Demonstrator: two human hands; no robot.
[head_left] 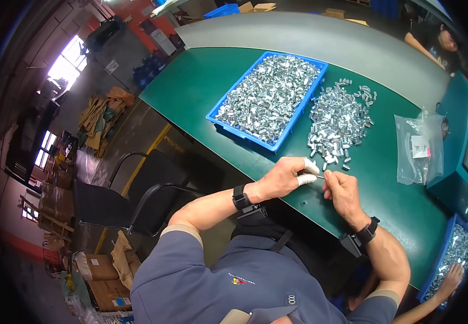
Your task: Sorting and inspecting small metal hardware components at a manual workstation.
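My left hand [285, 177], with white coverings on its thumb and a finger, is closed in a pinch at the near edge of the green table. What sits between those fingertips is too small to make out. Close beside it, my right hand [343, 195] pinches a thin metal rod [321, 176] that points toward the left fingertips. Just beyond both hands lies a loose pile of small silver metal sleeves [338, 121]. Farther off to the left, a blue tray [277, 144] is heaped with similar metal pieces.
A clear plastic bag [407, 156] with a white label lies right of the pile, by a teal machine [453, 186]. Another person's hand [451, 278] reaches into a second blue tray [426, 291] at lower right. A black chair [153, 183] stands left of the table [191, 81].
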